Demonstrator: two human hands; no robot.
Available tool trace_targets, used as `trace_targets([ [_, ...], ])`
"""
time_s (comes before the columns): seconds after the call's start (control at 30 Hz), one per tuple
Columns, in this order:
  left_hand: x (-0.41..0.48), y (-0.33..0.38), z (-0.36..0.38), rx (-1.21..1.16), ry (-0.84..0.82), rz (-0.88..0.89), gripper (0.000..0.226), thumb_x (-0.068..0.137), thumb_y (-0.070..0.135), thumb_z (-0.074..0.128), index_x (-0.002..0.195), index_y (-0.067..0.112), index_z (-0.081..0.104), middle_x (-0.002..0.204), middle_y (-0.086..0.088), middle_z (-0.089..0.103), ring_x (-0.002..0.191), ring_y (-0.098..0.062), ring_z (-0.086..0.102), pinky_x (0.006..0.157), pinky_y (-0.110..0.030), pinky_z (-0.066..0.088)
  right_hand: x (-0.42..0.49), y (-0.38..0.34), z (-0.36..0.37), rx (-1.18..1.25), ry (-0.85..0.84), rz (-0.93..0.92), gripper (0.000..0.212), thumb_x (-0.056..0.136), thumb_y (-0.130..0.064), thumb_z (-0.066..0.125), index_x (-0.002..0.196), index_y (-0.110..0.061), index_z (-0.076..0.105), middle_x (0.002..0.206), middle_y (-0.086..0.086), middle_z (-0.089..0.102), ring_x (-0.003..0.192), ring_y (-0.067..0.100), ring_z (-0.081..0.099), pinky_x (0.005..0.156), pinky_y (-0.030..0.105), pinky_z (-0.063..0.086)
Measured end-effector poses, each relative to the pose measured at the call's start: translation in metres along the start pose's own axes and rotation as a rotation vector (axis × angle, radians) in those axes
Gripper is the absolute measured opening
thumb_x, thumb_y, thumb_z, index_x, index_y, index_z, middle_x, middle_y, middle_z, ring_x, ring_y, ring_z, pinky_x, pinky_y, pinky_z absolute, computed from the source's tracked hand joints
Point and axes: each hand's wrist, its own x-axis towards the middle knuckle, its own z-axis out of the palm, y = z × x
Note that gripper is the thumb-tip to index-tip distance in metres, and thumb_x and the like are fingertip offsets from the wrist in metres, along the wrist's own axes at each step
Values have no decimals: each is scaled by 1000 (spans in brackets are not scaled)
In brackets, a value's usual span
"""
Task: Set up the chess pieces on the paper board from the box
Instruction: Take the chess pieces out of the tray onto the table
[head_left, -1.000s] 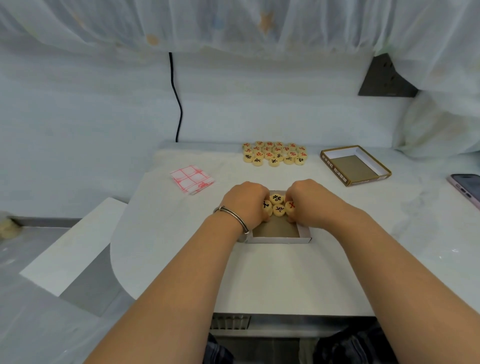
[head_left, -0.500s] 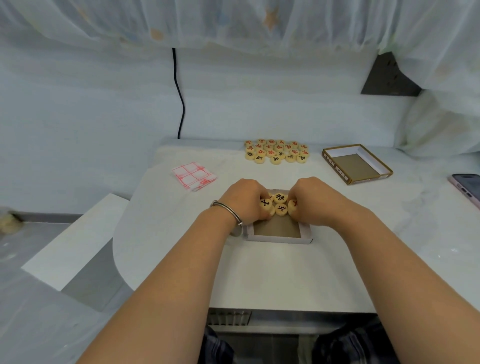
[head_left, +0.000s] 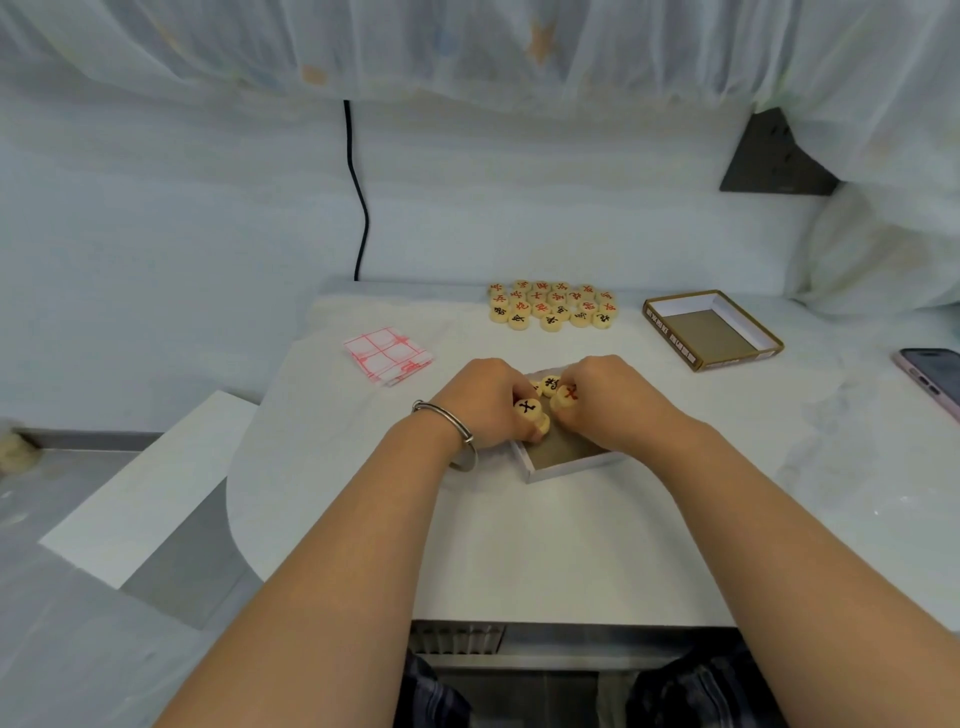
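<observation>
A few round pieces (head_left: 550, 385) were gripped between both hands above the far end of the box (head_left: 563, 457), which lay on the desk (head_left: 545, 545). The left hand (head_left: 483, 405) was curled around a black-marked piece (head_left: 527, 408); the right hand (head_left: 613, 400) was closed on a red-marked piece (head_left: 567, 395). The pile (head_left: 553, 305) sat well beyond, the lid (head_left: 711, 330) to its right, the folded board (head_left: 388, 356) to the left.

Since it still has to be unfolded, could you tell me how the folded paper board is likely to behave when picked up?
The folded paper board looks thin and layered, so probably floppy and very light. Its edges look splayed, so it may fan open when lifted. It lies flat on the table, so it should slide, not roll.
</observation>
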Motion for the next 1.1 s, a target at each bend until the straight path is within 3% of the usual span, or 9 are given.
trace_targets([
  [0.27,0,-4,-5,-114,-44,-22,31,73,26,77,103,19,72,96,0,67,84,-14,55,68,-20,44,6,-4,-3,72,-26,107,19,83,-25,62,84,-6,63,72,8,60,60,18,53,52,25,43],
  [0.5,-1,-8,-11,-259,-85,-39,33,71,22,79,104,19,72,94,1,69,82,-12,57,77,-26,49,8,-2,-4,121,-114,133,13,80,-18,64,80,-6,65,59,5,63,48,15,59,56,27,55],
  [0.63,3,-11,-18,-389,-44,-39,28,71,18,79,99,19,74,89,3,70,77,-8,57,75,-21,49,7,1,-14,203,-122,130,20,79,-21,65,65,-7,63,55,6,64,47,15,58,50,25,49],
  [0.7,9,-12,-21,-453,24,-52,28,71,17,79,99,17,74,86,3,69,75,-7,56,70,-17,48,12,5,-22,252,-33,132,28,77,-19,65,54,-8,54,53,9,61,48,17,52,49,23,42],
  [0.77,20,-15,-20,-470,132,-100,31,71,18,79,100,14,73,83,4,66,72,-7,54,64,-15,44,22,12,-29,300,89,164,23,78,-17,66,59,-5,60,59,14,63,47,17,50,51,25,44],
  [0.83,35,-18,-17,-429,236,-160,30,72,20,79,101,12,73,89,2,66,78,-10,56,70,-19,44,34,19,-30,326,182,215,20,79,-17,66,70,1,64,70,20,70,46,17,54,57,30,52],
  [0.93,58,-21,-10,-348,289,-229,19,74,21,76,91,13,73,85,0,65,81,-15,56,73,-23,45,52,28,-21,348,208,273,24,79,-16,67,63,-5,52,77,25,70,48,19,56,57,30,51],
  [1.03,77,-21,-5,-204,259,-261,15,74,18,72,63,14,62,63,0,53,68,-21,50,58,-24,40,69,33,-10,330,160,304,25,76,-13,67,59,-8,49,63,20,60,52,21,51,49,25,41],
  [1.1,88,-21,-3,-155,249,-272,15,72,18,72,64,12,61,64,-3,54,68,-24,51,59,-25,41,78,32,-7,309,145,306,25,74,-12,66,57,-8,48,55,9,50,50,19,44,45,24,34],
])
